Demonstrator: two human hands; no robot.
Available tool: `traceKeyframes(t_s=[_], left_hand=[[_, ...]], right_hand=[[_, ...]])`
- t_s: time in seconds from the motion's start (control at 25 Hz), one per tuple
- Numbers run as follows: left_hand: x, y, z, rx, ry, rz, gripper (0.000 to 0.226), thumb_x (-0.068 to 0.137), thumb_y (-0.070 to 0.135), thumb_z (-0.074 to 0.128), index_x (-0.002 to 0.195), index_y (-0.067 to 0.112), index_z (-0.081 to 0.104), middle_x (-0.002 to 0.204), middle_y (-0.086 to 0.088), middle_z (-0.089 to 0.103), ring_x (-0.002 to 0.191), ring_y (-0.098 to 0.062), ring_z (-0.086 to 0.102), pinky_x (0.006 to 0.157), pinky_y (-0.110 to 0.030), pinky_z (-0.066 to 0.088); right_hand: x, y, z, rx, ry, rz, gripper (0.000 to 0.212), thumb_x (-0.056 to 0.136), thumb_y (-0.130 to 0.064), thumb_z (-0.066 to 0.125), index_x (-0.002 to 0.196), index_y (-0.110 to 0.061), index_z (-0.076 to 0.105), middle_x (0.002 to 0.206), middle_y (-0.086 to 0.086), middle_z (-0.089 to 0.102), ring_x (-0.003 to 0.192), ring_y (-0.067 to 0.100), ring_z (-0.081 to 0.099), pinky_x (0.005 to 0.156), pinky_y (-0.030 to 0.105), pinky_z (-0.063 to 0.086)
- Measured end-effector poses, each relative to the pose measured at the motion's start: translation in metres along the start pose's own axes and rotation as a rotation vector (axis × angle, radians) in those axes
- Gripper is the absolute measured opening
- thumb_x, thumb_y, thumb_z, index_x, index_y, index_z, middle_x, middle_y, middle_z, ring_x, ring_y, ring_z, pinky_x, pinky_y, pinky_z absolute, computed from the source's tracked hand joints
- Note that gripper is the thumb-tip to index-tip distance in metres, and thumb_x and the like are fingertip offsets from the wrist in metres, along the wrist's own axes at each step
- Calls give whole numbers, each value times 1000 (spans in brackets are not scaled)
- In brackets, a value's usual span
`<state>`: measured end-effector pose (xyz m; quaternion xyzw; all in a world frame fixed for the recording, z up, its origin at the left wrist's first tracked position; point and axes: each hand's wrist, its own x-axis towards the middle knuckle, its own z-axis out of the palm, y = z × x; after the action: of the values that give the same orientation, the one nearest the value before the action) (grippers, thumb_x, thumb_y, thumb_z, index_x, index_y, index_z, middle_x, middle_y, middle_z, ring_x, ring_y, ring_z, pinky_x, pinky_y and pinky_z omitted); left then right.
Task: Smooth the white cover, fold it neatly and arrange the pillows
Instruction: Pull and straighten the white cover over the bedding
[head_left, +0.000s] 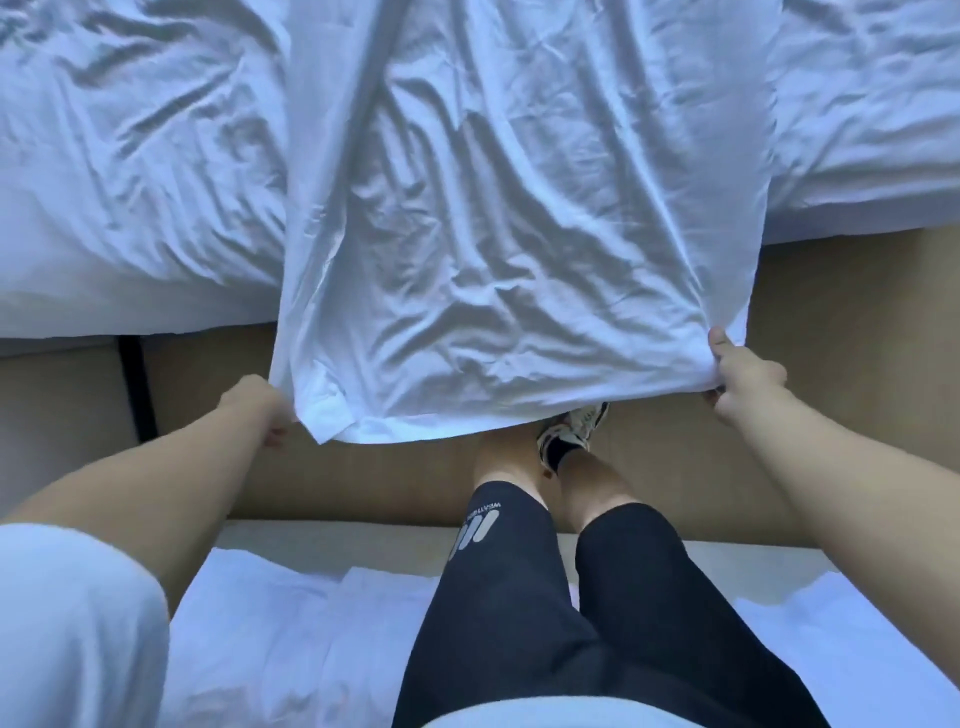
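A wrinkled white cover stretches from the bed ahead toward me, its near edge hanging over the floor gap. My left hand grips the cover's near left corner, with fingers curled under the cloth. My right hand pinches the near right corner, thumb on top. Both arms are held out and the cover is pulled fairly taut between them. No pillow is in view.
The bed with creased white sheet fills the top of the view. A strip of brown floor lies between it and a second white bed behind my legs. A dark bed leg stands at left.
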<state>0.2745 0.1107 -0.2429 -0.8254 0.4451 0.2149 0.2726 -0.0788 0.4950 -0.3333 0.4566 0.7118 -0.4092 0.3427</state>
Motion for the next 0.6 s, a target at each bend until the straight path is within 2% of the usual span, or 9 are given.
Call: traceKeyframes(t_s=[0.04,0.08,0.16,0.2,0.24,0.28,0.36,0.48,0.6], left_hand=[[-6,7,4,49,-9,16,24,93,6,62,114,-5,56,101,-23,71,83,-35,70,74,-45,57],[-16,16,7,119,4,54,31,91,5,64,119,-4,56,105,-23,68,89,-35,68,78,-44,54],[-32,28,18,319,236,288,48,86,9,69,131,3,52,128,-21,56,116,-38,56,94,-48,46],[-37,32,28,375,316,459,47,85,11,68,129,6,53,131,-21,53,121,-39,52,98,-50,43],[-44,37,34,389,311,644,39,85,11,64,123,6,57,126,-21,55,119,-40,51,99,-50,42],[-47,42,41,405,271,819,29,86,12,60,114,6,61,119,-21,57,114,-41,53,96,-50,43],[-53,60,52,377,171,1067,28,86,15,56,111,5,64,110,-21,60,107,-42,55,91,-48,44],[-61,99,50,334,80,1259,52,85,19,60,137,12,52,122,-18,52,114,-38,51,92,-48,48],[-74,153,39,292,81,1498,62,87,18,64,146,13,45,140,-15,47,127,-36,47,95,-50,50]], right_hand=[[4,-3,4,-32,-4,13,79,75,-37,90,138,-10,51,131,6,63,109,28,67,89,46,59],[0,-8,4,-85,-24,13,73,78,-34,88,137,-9,53,130,6,63,109,27,67,86,45,59],[-15,-17,0,-446,14,-39,68,78,-26,82,137,-5,53,133,8,58,112,29,61,94,46,55],[-24,-18,-3,-720,90,-128,66,79,-24,76,137,-4,53,139,13,53,114,33,59,99,46,52],[-35,-20,-3,-942,134,-287,57,82,-22,69,135,-5,53,142,17,48,115,37,58,102,44,50],[-46,-22,1,-1050,132,-458,47,87,-18,63,131,-8,55,140,18,47,116,38,58,102,43,49],[-65,-31,22,-1144,45,-741,33,90,-15,58,122,-11,58,132,16,52,112,38,59,97,43,48],[-92,-52,79,-1192,-85,-1076,35,89,-16,56,124,-13,56,128,14,51,108,37,57,88,44,50],[-112,-89,137,-1076,-60,-1391,50,87,-15,57,137,-12,52,138,15,46,126,35,46,102,47,44]])
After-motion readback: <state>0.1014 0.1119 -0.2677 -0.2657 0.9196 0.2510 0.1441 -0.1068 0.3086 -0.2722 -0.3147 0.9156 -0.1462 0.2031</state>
